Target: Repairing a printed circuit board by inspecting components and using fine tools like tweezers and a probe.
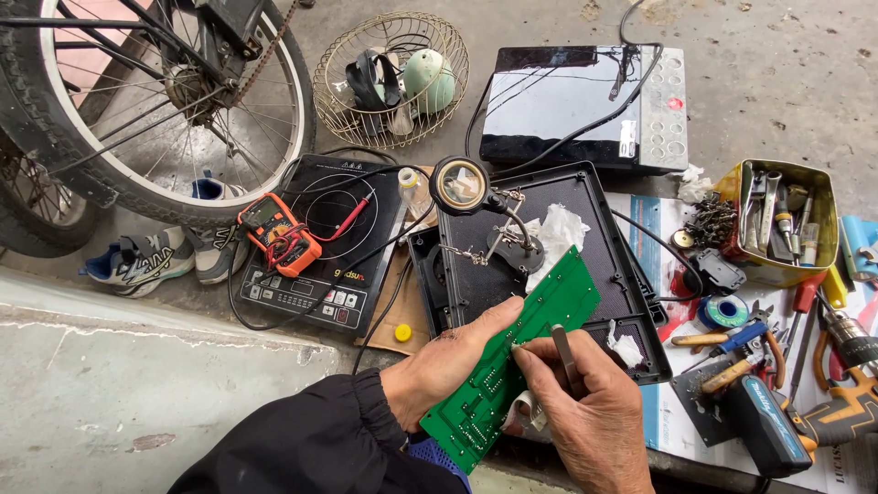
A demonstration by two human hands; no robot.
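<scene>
Green circuit board (517,357) lies in your left hand (448,361), which clamps its lower left edge; its long axis runs up to the right, over the black casing (549,197). Your right hand (585,412), just right of it, pinches tweezers (565,352) against the board's middle.

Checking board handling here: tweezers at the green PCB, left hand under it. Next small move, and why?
Probably ease the tweezers tip down onto the spot near the board's middle. The right hand pinches them just above the green circuit board, which the left hand holds tilted and unsupported over the black casing. Whether the tip already touches the board cannot be told.
</scene>
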